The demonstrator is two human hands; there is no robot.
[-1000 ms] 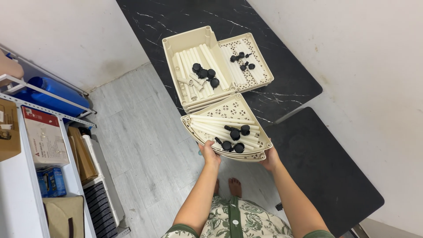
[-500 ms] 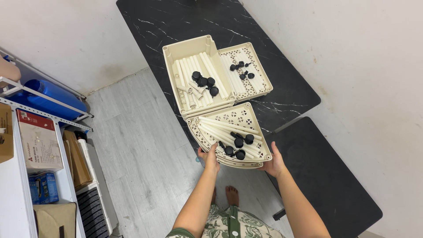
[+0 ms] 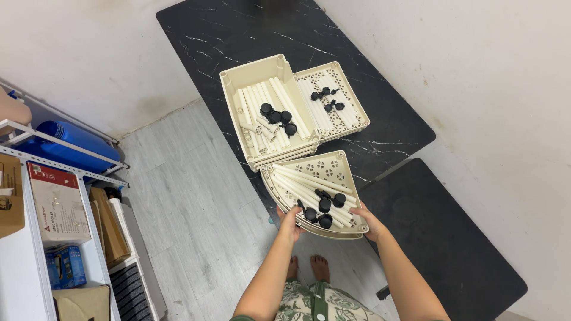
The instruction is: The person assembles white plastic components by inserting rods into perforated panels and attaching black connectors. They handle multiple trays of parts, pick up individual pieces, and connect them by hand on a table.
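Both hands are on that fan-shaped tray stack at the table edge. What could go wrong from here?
1. The fan tray is gripped only at its near curved rim by the left hand and right hand; it seems to overhang the table edge, so it might tip.
2. Loose white tubes and black wheels lie on top; a tilt could roll them onto the floor.
3. Pushed further, it may bump the square trays.

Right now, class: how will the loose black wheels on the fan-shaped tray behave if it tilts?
The black wheels look round, so they would probably roll. They lie loose on smooth white tubes, likely sliding towards the curved rim of the fan-shaped tray, which both hands hold.
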